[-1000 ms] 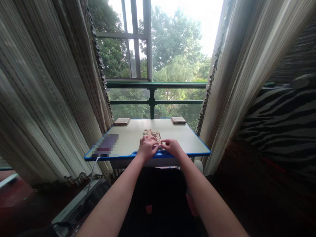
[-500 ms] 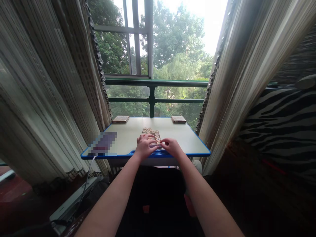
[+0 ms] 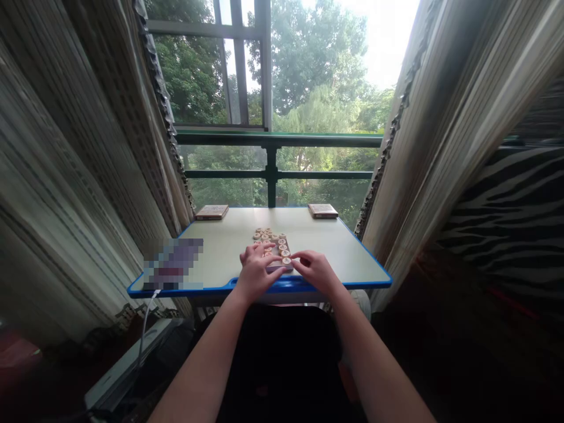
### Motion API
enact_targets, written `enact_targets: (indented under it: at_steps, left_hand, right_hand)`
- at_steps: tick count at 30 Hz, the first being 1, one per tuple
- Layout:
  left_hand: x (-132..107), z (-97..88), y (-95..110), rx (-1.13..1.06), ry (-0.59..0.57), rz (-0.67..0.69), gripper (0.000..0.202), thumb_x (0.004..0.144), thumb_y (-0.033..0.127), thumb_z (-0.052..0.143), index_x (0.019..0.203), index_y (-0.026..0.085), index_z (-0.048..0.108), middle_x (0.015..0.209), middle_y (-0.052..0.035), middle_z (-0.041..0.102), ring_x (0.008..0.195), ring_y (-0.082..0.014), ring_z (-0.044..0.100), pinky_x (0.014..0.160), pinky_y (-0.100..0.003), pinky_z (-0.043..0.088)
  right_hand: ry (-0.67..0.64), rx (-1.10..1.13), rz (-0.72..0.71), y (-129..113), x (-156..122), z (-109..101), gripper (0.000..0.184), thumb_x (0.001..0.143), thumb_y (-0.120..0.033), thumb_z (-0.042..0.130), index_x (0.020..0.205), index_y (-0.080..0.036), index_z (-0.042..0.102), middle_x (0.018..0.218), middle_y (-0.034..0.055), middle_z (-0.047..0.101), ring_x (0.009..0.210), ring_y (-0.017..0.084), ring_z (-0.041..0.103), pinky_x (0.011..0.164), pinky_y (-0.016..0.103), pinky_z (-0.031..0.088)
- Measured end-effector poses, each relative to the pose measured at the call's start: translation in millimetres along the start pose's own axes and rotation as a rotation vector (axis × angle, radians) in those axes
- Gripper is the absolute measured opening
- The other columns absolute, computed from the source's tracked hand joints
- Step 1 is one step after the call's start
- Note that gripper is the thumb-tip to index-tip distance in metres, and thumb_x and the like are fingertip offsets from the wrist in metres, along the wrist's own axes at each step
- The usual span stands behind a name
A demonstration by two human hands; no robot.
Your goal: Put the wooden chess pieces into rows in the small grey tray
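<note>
Disc [image 3: 286,261] between hands [image 3: 255,274], more just beyond

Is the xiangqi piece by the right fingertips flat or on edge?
Flat: the xiangqi piece shows its round, marked face upward beside the right hand.

- Left hand [image 3: 255,271] spreads over the left of a shallow tray [image 3: 288,268].
- Right hand [image 3: 314,268] has its fingertips at the nearest disc [image 3: 286,261] in a column of Chinese chess pieces [image 3: 282,247]; contact is unclear.
- More round pieces [image 3: 263,233] cluster beyond the tray.
- Flat boxes [image 3: 212,212] sit at the far corners of the blue-edged bench [image 3: 352,258].
- A pixelated purple item [image 3: 178,258], with white cable [image 3: 144,329], lies left.
</note>
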State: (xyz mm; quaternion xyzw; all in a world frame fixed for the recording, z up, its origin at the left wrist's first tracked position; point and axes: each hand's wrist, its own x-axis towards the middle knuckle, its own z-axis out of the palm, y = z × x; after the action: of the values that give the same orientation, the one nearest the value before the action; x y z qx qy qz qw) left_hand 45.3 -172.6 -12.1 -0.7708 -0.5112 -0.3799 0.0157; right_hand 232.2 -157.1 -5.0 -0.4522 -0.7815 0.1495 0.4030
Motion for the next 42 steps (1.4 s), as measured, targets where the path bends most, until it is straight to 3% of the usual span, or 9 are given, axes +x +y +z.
enact_targets:
  at_steps: [4, 6, 11, 14, 18, 21, 26, 33, 42]
  left_hand:
    - [2.3, -2.8, -2.7, 0.011, 0.136, -0.127, 0.022, 0.075, 0.043, 0.059, 0.087, 0.029, 0.071, 0.117, -0.0016, 0.059, 0.11, -0.027, 0.041, 0.094, -0.043, 0.029]
    - [8.0, -5.5, -7.2, 0.007, 0.141, -0.19, 0.022, 0.078, 0.04, 0.056, 0.091, 0.029, 0.069, 0.114, -0.0017, 0.061, 0.107, -0.0254, 0.044, 0.092, -0.042, 0.031]
    - [40.1, -12.5, -25.5, 0.01, -0.03, -0.168, 0.028, 0.079, 0.039, 0.052, 0.102, 0.029, 0.065, 0.114, -0.0018, 0.062, 0.105, -0.0247, 0.047, 0.088, -0.041, 0.032]
    - [73.0, -11.8, -41.4, 0.029, -0.107, -0.2, 0.026, 0.08, 0.035, 0.049, 0.098, 0.028, 0.066, 0.111, -0.0015, 0.064, 0.104, -0.0257, 0.048, 0.087, -0.041, 0.034]
    - [119.6, -0.5, -67.0, 0.087, -0.171, -0.195, 0.024, 0.074, 0.023, 0.052, 0.088, 0.03, 0.07, 0.116, 0.0015, 0.062, 0.107, -0.0296, 0.047, 0.086, -0.044, 0.034]
    - [139.6, 12.8, -84.8, 0.065, -0.236, -0.127, 0.021, 0.072, 0.026, 0.056, 0.084, 0.031, 0.071, 0.115, 0.0022, 0.062, 0.108, -0.0305, 0.046, 0.089, -0.046, 0.033]
    - [137.9, 28.5, -102.7, -0.028, -0.36, -0.036, 0.018, 0.073, 0.038, 0.06, 0.085, 0.033, 0.072, 0.116, 0.0023, 0.061, 0.11, -0.0295, 0.043, 0.096, -0.047, 0.029]
    - [135.7, 32.3, -96.4, -0.025, -0.464, -0.02, 0.017, 0.072, 0.044, 0.062, 0.08, 0.035, 0.073, 0.121, 0.0028, 0.058, 0.114, -0.031, 0.038, 0.099, -0.05, 0.023]
    - [137.8, 37.7, -95.3, -0.029, -0.433, -0.054, 0.011, 0.071, 0.037, 0.065, 0.076, 0.033, 0.074, 0.121, 0.0026, 0.058, 0.117, -0.0311, 0.037, 0.099, -0.051, 0.023]
  right_hand:
    - [0.042, 0.044, 0.09, 0.4, -1.5, -2.0, 0.026, 0.079, -0.035, 0.053, 0.085, -0.015, 0.07, 0.056, -0.0002, 0.056, 0.053, 0.011, 0.048, 0.054, 0.023, 0.039]
    - [0.025, 0.052, 0.104, 1.6, 0.8, -3.4, 0.025, 0.079, -0.034, 0.053, 0.083, -0.016, 0.07, 0.059, 0.0011, 0.06, 0.055, 0.012, 0.052, 0.056, 0.024, 0.041]
    - [0.099, 0.136, 0.093, 6.6, 34.1, -15.2, 0.026, 0.08, -0.033, 0.05, 0.088, -0.016, 0.069, 0.084, 0.0061, 0.069, 0.073, 0.016, 0.061, 0.066, 0.026, 0.046]
    - [-0.049, 0.064, 0.082, 10.4, 71.9, -18.1, 0.024, 0.081, -0.028, 0.049, 0.088, -0.017, 0.069, 0.079, 0.0054, 0.069, 0.069, 0.016, 0.06, 0.063, 0.027, 0.045]
    - [-0.127, -0.085, -0.013, 25.4, 118.7, -2.0, 0.022, 0.079, -0.015, 0.051, 0.087, -0.018, 0.071, 0.087, 0.0074, 0.065, 0.077, 0.016, 0.059, 0.073, 0.029, 0.046]
    - [-0.205, -0.123, -0.13, 48.1, 136.1, 17.8, 0.022, 0.077, -0.011, 0.055, 0.088, -0.021, 0.071, 0.092, 0.0073, 0.06, 0.078, 0.015, 0.057, 0.078, 0.031, 0.045]
    - [-0.169, -0.2, -0.169, 77.7, 133.8, 36.8, 0.016, 0.078, -0.02, 0.059, 0.085, -0.022, 0.072, 0.096, 0.0086, 0.06, 0.093, 0.021, 0.051, 0.088, 0.039, 0.04]
    - [-0.247, -0.162, -0.172, 76.4, 132.2, 40.8, 0.016, 0.079, -0.023, 0.058, 0.086, -0.023, 0.073, 0.096, 0.0072, 0.062, 0.093, 0.02, 0.05, 0.087, 0.035, 0.039]
    - [-0.193, -0.162, -0.086, 85.2, 138.1, 37.4, 0.017, 0.08, -0.023, 0.057, 0.086, -0.021, 0.073, 0.091, 0.0074, 0.064, 0.086, 0.019, 0.052, 0.084, 0.035, 0.039]
